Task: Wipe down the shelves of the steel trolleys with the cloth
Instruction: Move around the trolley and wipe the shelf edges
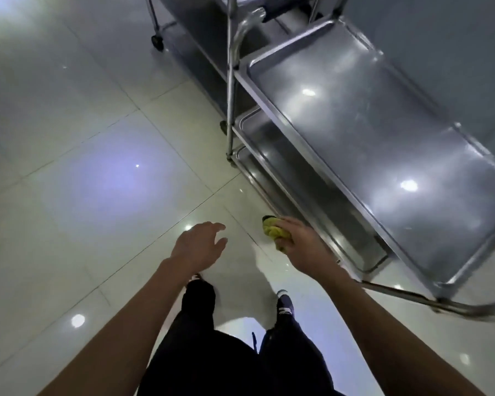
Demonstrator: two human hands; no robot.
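1. Left hand (196, 244): held over the glossy pale tiled floor (69, 167), fingers released and loosely spread.
2. Right hand (299, 242): fingers grasped the crumpled yellow-green cloth (272, 230) beside the lowest shelf.
3. Three-tier stainless steel trolley (383, 138): stood at right.

Institutional service room, perhaps a commercial kitchen — steel trolleys (369, 132), glossy tiled floor (83, 138), plain grey wall (440, 38)

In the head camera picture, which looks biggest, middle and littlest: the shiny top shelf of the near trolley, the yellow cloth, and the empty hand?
1. top shelf, by far the biggest.
2. left hand, open and holding nothing.
3. yellow cloth, littlest, though the right hand grips it and hides part of it.
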